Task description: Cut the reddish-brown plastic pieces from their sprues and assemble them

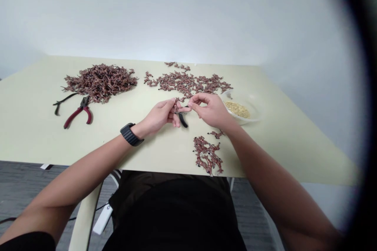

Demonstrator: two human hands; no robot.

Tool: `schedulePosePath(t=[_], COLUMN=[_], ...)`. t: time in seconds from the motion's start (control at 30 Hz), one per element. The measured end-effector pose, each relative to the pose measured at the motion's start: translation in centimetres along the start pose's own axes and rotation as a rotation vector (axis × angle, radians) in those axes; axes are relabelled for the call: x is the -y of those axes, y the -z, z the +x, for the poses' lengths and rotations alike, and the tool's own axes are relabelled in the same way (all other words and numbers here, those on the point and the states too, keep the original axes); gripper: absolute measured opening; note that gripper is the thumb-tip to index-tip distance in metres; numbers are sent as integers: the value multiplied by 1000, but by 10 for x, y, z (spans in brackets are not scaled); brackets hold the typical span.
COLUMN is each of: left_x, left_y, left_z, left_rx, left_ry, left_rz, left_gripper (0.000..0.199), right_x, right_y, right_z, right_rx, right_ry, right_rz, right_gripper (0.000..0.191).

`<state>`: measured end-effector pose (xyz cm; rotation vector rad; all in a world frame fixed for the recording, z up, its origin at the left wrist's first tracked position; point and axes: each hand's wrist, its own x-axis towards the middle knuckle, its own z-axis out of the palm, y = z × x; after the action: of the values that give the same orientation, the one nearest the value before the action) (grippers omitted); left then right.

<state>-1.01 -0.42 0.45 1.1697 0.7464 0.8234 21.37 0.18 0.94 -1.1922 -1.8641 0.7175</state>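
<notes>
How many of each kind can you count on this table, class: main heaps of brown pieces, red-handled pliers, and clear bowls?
Main heaps of brown pieces: 3
Red-handled pliers: 1
Clear bowls: 1
Total: 5

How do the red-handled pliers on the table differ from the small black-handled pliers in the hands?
The red-handled pliers look larger than the black-handled pliers. The red-handled pliers lie on the table, but the black-handled pliers are held up between the left hand and right hand. Their grips differ too: red against black. Both are pliers with two grips.
</notes>
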Motion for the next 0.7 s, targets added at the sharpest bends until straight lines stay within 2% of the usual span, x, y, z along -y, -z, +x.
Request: schedulePosePath(t=[0.13, 0.27, 0.4, 0.53, 0.7], left_x=[6, 12, 12, 7, 0], left_y=[-1, -3, -5, -7, -11], left_z=[-1, -1, -1, -1, -4], left_rx=[48, 84, 6, -74, -100], left_ry=[-129, -164, -218, -281, -255], left_rz=[213, 259, 240, 190, 173], left_gripper=[37, 40, 41, 40, 40], right_x=[9, 18, 22, 20, 14], right_y=[-2, -3, -1, -1, -3], right_z=[-2, -5, -6, -5, -4], right_rx=[17, 62, 90, 60, -22], right_ry=[-34, -68, -93, -95, -119], right_rz=[57, 149, 183, 93, 7], right_gripper=[20, 24, 26, 28, 22])
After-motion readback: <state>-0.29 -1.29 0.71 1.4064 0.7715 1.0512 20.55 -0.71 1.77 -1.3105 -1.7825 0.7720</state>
